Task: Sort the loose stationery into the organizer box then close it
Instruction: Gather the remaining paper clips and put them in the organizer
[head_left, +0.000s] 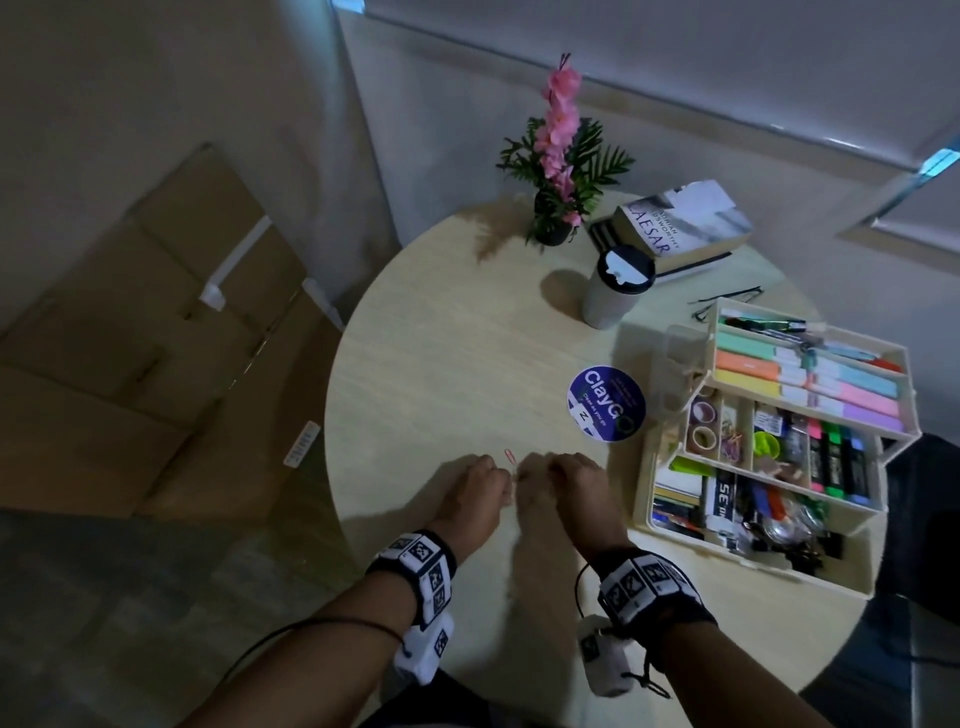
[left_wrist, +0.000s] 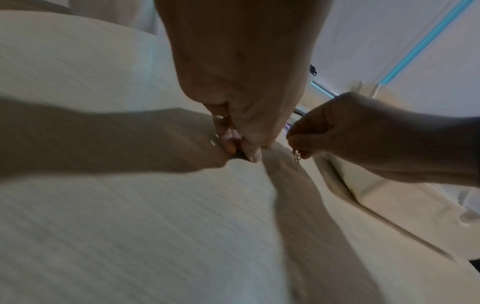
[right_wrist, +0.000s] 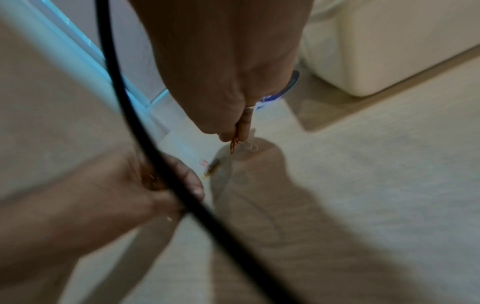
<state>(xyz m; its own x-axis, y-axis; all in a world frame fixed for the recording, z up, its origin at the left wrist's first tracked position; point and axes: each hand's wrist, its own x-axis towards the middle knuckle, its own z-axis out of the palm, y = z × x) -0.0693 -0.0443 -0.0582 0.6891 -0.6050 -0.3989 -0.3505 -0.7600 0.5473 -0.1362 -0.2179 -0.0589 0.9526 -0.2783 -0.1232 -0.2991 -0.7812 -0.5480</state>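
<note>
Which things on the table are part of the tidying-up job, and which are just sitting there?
For the job:
organizer box, open
red paper clip on the table
clips pinched in the right hand
left hand, pinching something too small to tell

Just sitting there:
flower pot
books
cup
round blue sticker
glasses

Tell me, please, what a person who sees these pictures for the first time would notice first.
First the open organizer box at the right edge of the round table, its tiers packed with coloured markers and clips. Next the two hands near the front edge: the right hand pinches paper clips, the left hand picks at the tabletop, and a red paper clip lies between them.
</note>
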